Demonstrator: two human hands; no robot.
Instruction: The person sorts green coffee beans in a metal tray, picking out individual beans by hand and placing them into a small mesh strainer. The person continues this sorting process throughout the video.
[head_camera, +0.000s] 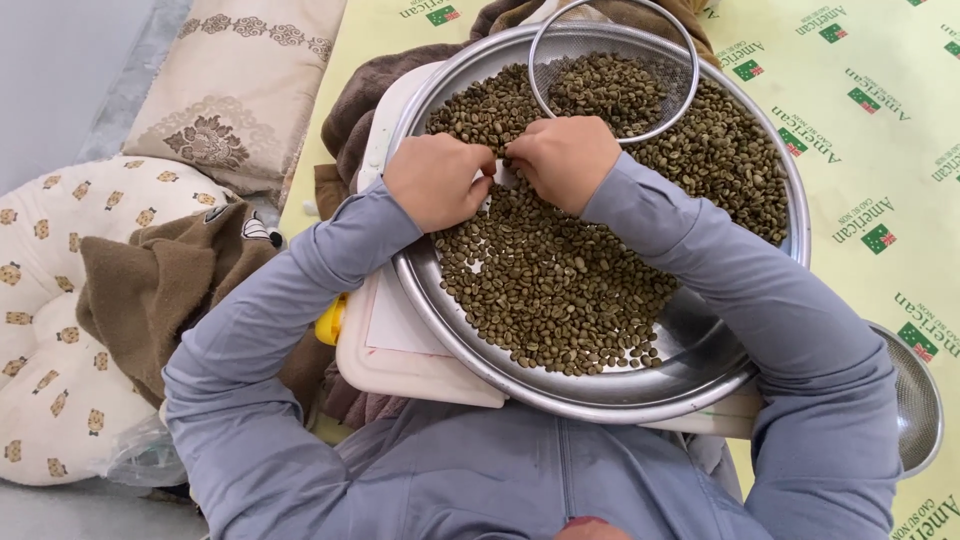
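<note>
Steel tray (770, 150), wide and round, sits on a white board (400, 360) across my lap, and green coffee beans (550, 280) cover most of it, with a wire sieve (680, 45) resting on the heap at the far side. Over the beans my left hand (437, 180) and right hand (563, 160) meet knuckle to knuckle, fingers curled in around a small pale scrap (503, 176); which fingers pinch it I cannot tell.

left hand (438, 181) and right hand (566, 160) side by side, knuckles up, fingers (487, 168) curled inward and nearly touching at the tips, both forearms in grey-blue sleeves angling in from bent elbows, wrists level
</note>
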